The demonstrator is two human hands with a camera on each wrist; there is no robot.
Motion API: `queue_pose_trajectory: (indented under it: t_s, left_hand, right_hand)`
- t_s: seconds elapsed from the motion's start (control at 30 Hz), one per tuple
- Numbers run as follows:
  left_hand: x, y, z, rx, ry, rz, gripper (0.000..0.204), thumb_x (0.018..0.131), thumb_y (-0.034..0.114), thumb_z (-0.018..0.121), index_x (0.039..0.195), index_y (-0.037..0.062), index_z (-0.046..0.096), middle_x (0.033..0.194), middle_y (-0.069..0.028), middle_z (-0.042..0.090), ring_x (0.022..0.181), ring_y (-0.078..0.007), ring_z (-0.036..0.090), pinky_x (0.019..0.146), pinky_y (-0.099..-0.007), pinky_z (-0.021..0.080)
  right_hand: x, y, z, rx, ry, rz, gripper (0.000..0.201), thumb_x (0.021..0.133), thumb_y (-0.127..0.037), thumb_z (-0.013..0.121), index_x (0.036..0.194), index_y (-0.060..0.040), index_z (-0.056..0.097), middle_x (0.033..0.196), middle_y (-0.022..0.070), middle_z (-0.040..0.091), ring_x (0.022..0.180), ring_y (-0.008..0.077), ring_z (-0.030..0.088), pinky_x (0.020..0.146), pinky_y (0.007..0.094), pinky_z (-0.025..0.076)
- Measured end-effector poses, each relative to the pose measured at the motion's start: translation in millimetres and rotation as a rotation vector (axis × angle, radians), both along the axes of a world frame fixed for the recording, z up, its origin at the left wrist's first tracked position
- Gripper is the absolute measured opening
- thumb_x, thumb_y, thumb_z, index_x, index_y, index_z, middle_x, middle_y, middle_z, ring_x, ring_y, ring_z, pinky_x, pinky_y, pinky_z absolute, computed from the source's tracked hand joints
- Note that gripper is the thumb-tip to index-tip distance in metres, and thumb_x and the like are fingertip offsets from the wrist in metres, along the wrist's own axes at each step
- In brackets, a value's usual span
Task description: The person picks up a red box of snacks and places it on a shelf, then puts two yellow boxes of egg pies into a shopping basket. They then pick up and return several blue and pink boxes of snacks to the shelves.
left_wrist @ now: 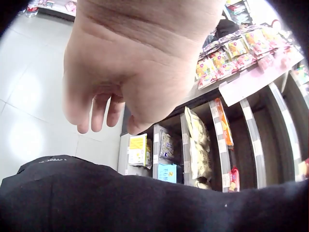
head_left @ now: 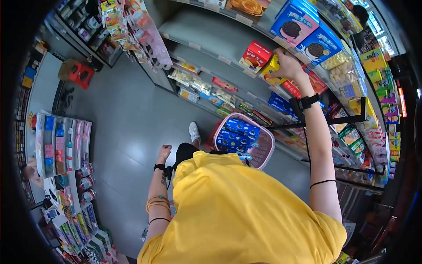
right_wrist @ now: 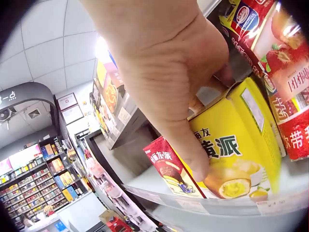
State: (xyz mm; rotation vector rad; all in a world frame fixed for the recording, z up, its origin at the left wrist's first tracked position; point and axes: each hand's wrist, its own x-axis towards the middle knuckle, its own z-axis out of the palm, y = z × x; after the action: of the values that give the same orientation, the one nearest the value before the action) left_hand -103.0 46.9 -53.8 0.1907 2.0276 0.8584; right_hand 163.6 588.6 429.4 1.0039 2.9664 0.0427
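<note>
On a shelf at the upper right of the head view, my right hand (head_left: 289, 68) grips a yellow box of pies (head_left: 269, 71). In the right wrist view, the thumb presses the front of that box (right_wrist: 244, 137) while the other fingers go over its top edge, partly hidden. A red pie box (head_left: 256, 56) stands beside it, and red snack bags (right_wrist: 285, 77) are on the other side. My left hand (head_left: 164, 153) hangs low over the floor, fingers loosely curled with nothing in them, as the left wrist view also shows.
A pink basket (head_left: 265, 154) holding several blue packs (head_left: 237, 134) stands by the shelves in front of me. Blue cookie boxes (head_left: 294, 26) sit on the shelf above the right hand. At the left is a low display rack (head_left: 61, 143); a red stool (head_left: 82, 75) stands farther off.
</note>
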Motion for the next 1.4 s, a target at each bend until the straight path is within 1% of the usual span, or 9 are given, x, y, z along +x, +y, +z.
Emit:
queue_pose_trajectory:
  t_s: [0.3,0.5,0.67,0.73,0.8,0.97,1.27,1.3,1.4]
  left_hand:
    - [4.4,18.9,16.5,0.024,0.02,-0.064,0.04,0.082,0.031,0.062,0.105,-0.0017,0.062,0.084,-0.0107,0.065,0.074,-0.0189,0.06,0.071,-0.0322,0.048]
    - [12.2,22.0,7.7,0.025,0.0,-0.062,0.04,0.081,0.031,0.062,0.104,-0.0021,0.062,0.084,-0.0104,0.065,0.073,-0.0182,0.06,0.07,-0.0325,0.048]
    - [15.0,12.9,4.5,-0.01,0.005,-0.104,0.041,0.08,0.031,0.062,0.103,-0.0029,0.062,0.082,-0.0106,0.065,0.073,-0.0188,0.06,0.07,-0.0323,0.048]
    - [19.5,4.8,6.6,-0.033,0.024,-0.097,0.041,0.08,0.032,0.062,0.102,-0.0033,0.063,0.081,-0.0107,0.065,0.073,-0.0191,0.06,0.07,-0.0322,0.048]
    - [19.7,-8.3,-7.1,-0.078,0.008,-0.12,0.039,0.08,0.032,0.061,0.099,-0.0024,0.064,0.071,-0.0086,0.062,0.064,-0.0189,0.057,0.063,-0.0326,0.046]
    - [22.0,-24.4,1.2,-0.221,0.002,-0.336,0.033,0.08,0.03,0.061,0.091,-0.001,0.066,0.063,-0.0069,0.059,0.057,-0.0173,0.054,0.053,-0.0325,0.043]
    - [42.1,-41.8,-2.8,-0.182,0.168,-0.366,0.041,0.081,0.033,0.062,0.102,-0.0026,0.063,0.095,-0.0164,0.067,0.092,-0.027,0.063,0.082,-0.0341,0.048]
    - [47.0,-47.1,0.9,-0.083,0.202,-0.35,0.035,0.081,0.028,0.063,0.099,-0.0014,0.062,0.083,-0.0084,0.064,0.074,-0.0167,0.06,0.068,-0.0308,0.05]
    - [63.4,-57.0,29.6,-0.153,0.171,-0.409,0.041,0.082,0.032,0.062,0.105,-0.0016,0.061,0.099,-0.0169,0.066,0.097,-0.0281,0.062,0.086,-0.0342,0.047]
  right_hand:
    - [-1.2,5.8,-22.1,0.127,-0.04,-0.029,0.113,0.049,-0.049,0.081,0.134,0.0083,0.034,0.128,0.0343,0.043,0.124,0.0453,0.036,0.107,0.0441,0.027]
    - [10.6,-5.6,-31.3,0.289,0.282,0.029,0.102,0.057,-0.044,0.08,0.133,0.0084,0.035,0.125,0.0316,0.046,0.12,0.0438,0.041,0.106,0.045,0.029]
    - [25.7,-101.6,10.8,-0.028,0.534,0.089,0.066,0.075,-0.036,0.072,0.124,0.0025,0.049,0.119,0.0197,0.054,0.113,0.0353,0.048,0.096,0.0411,0.038]
    - [35.4,-154.5,49.1,-0.732,0.747,0.134,0.051,0.083,-0.035,0.064,0.119,-0.0004,0.056,0.113,0.0153,0.058,0.105,0.029,0.053,0.089,0.0361,0.043]
    - [50.7,-195.4,91.1,-1.026,0.869,0.426,0.047,0.089,-0.034,0.055,0.119,0.0009,0.057,0.108,0.0123,0.059,0.098,0.0241,0.055,0.083,0.0321,0.044]
    - [81.6,-262.7,136.7,-0.915,1.097,0.94,0.045,0.09,-0.031,0.05,0.12,0.0016,0.056,0.106,0.013,0.058,0.096,0.0239,0.054,0.081,0.0323,0.044]
    - [141.1,-306.6,129.1,-0.815,1.252,1.032,0.041,0.09,-0.029,0.053,0.119,-0.0003,0.057,0.105,0.0136,0.057,0.095,0.0254,0.054,0.082,0.0335,0.044]
    - [147.2,-309.5,128.4,-0.817,1.263,1.032,0.041,0.09,-0.029,0.054,0.119,-0.0005,0.057,0.105,0.0136,0.057,0.095,0.0256,0.054,0.082,0.0336,0.044]
    - [161.4,-321.1,130.3,-0.808,1.278,1.035,0.04,0.089,-0.028,0.055,0.119,-0.0011,0.057,0.105,0.0138,0.057,0.095,0.0261,0.054,0.082,0.034,0.044]
